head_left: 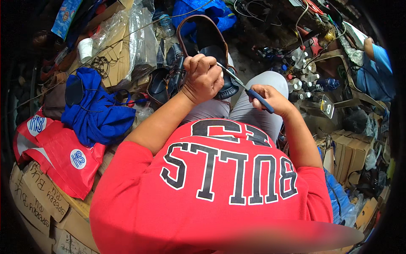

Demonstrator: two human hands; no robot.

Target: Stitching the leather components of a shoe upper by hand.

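My left hand (203,78) is closed in front of my knees, its fingers curled on a dark shoe (212,38) with a brown leather strip (181,31) arching around its far end. Between my right fingers is a pair of blue-handled scissors (239,81). The long metal blades point up and left, and their tips reach the shoe just beside my left fingers. My right hand (268,99) wraps the handles above my right knee. Whether the blades are touching the shoe I cannot tell. More black shoes (158,86) lie just left of my left hand.
At left, a blue cloth (95,112) lies above a red bag (63,152) and marked cardboard boxes (36,203). A white cup (85,49) stands farther back. Several small bottles (302,76) crowd the right, near another person's arm (370,48) and stacked cardboard (349,152).
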